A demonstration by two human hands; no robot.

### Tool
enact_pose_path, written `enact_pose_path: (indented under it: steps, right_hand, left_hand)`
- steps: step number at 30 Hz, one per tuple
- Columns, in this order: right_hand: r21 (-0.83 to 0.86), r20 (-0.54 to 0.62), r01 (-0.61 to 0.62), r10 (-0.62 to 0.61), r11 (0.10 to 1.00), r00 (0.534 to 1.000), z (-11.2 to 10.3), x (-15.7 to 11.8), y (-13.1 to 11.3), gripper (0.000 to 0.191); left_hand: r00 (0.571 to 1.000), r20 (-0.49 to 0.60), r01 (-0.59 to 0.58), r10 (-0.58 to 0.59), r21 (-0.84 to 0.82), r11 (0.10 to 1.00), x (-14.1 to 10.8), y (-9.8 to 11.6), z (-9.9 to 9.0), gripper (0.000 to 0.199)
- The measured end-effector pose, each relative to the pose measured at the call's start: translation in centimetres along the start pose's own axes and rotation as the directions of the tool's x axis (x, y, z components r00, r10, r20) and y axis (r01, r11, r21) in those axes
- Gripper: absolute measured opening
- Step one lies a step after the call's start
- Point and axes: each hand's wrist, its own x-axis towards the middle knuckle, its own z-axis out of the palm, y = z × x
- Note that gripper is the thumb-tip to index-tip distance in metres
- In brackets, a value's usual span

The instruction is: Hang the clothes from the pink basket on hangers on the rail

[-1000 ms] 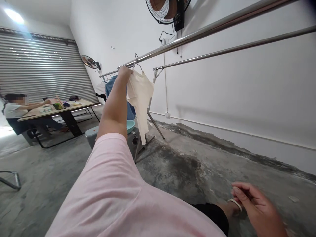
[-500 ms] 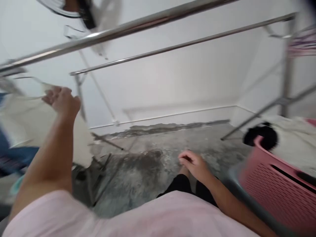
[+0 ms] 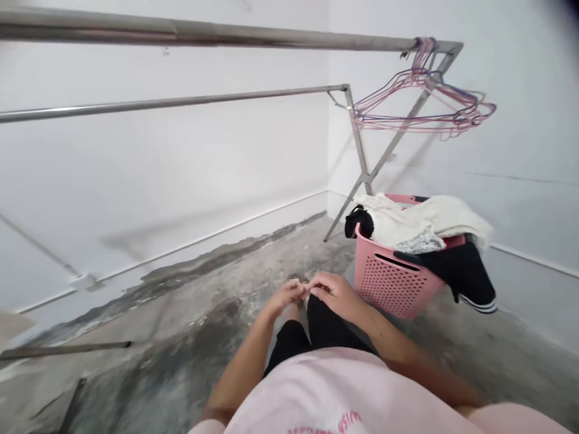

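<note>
Left hand: The left hand (image 3: pixel 284 296) is raised in front of the body, its fingers curled toward the right hand. Whether it grips anything small cannot be told.

Right hand: The right hand (image 3: pixel 337 294) is also curled, fingertips just beside those of the left hand, above the person's lap. No held item can be made out.

Worn clothing: A pale pink T-shirt (image 3: pixel 344 392) with dark pink lettering covers the torso, and black shorts (image 3: pixel 294 337) show below it.

Floor: A stained, patchy concrete floor (image 3: pixel 181 361) lies under and around the person.

Basket: A pink perforated laundry basket (image 3: pixel 389 280) stands on the floor near the right hand, ahead and to the right.

Basket contents: White clothes (image 3: pixel 407 223) are heaped on top. A black garment with white stripes (image 3: pixel 461 277) hangs over the right side, and a small black item (image 3: pixel 359 221) sits at the near rim.

Drying rack: Two steel rails (image 3: pixel 203 39) run overhead, with a slanted leg behind the basket.

Hangers: A tangle of pink and purple wire hangers (image 3: pixel 420 102) hangs from the far end of the upper rail.

Walls: White walls (image 3: pixel 136 181) meet in a corner beyond.
</note>
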Motion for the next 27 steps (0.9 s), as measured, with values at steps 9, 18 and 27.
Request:
enact_pose_path:
  steps: [9, 18, 27]
  right_hand:
    - [-0.163, -0.406, -0.326, 0.237, 0.931, 0.882, -10.1, -4.3, 5.6, 0.021]
    - [-0.441, -0.444, -0.517, 0.322, 0.733, 0.836, -25.0, 2.7, 7.5, 0.044]
    - [-0.722, -0.147, -0.595, 0.761, 0.354, 0.632, -21.9, 8.1, 15.4, 0.052]
  left_hand:
    - [0.979, 0.051, 0.203, -0.197, -0.32, 0.925, -2.7, -3.6, -2.5, 0.058]
    - [0.944, -0.045, 0.254, -0.328, -0.537, 0.804, -5.4, -2.6, -2.8, 0.051]
    - [0.967, 0.136, 0.255, -0.215, -0.493, 0.832, -3.0, 1.7, 1.7, 0.057]
